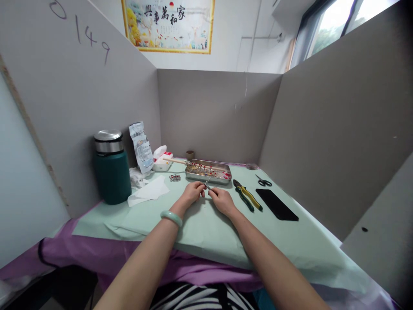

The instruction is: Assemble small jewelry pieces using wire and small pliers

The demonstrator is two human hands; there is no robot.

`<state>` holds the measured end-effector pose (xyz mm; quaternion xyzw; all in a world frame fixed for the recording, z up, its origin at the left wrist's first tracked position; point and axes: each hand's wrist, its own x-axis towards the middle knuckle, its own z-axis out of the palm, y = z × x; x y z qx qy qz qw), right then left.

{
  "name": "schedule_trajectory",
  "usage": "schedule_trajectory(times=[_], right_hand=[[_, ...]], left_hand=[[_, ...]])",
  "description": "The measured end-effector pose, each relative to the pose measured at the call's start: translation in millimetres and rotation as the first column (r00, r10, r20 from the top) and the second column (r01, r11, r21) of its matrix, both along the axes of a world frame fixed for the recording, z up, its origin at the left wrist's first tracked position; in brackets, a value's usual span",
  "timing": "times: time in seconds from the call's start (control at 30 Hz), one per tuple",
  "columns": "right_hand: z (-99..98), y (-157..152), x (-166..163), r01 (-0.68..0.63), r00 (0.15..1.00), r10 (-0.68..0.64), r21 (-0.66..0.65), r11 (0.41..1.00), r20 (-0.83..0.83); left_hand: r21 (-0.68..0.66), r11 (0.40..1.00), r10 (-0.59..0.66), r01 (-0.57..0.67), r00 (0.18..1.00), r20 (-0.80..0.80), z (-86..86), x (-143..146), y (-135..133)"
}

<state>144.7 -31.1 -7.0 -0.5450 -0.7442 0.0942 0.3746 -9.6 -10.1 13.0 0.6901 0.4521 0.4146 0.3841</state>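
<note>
My left hand (192, 192) and my right hand (221, 200) meet over the pale green table cover (206, 228), just in front of a metal tray (208, 171) of small beads. Both hands are closed in a pinch on a small thin metal piece (207, 186) held between them. A jade bangle (171, 218) sits on my left wrist. What the metal piece is I cannot make out.
Yellow-handled pliers (248, 196), small scissors (264, 182) and a black phone (276, 204) lie to the right of my hands. A dark green flask (111, 168), a packet, tissues (149, 190) and a small pile of beads (174, 178) are on the left. Grey partition walls enclose three sides.
</note>
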Motion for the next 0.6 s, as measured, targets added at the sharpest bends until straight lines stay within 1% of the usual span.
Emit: schedule_trajectory(times=[0.23,0.4,0.5,0.6], right_hand=[[1.6,1.3,3.1,-0.045,0.999,0.043,-0.044,0.998,-0.026],[1.5,2.1,2.7,-0.034,0.999,0.032,-0.050,0.998,-0.035],[2.0,1.4,1.0,-0.015,0.999,0.013,-0.046,0.999,-0.045],[3.5,-0.1,-0.2,-0.028,0.997,0.024,-0.049,0.998,-0.070]], left_hand=[[0.162,0.986,0.055,-0.030,0.987,-0.153,-1.9,-2.7,3.9],[0.260,0.964,0.116,-0.063,0.974,-0.196,-0.5,-2.1,3.5],[0.250,0.966,0.118,-0.073,0.978,-0.170,0.5,-1.3,2.1],[0.162,0.986,0.064,-0.050,0.994,-0.084,0.0,-0.6,2.1]])
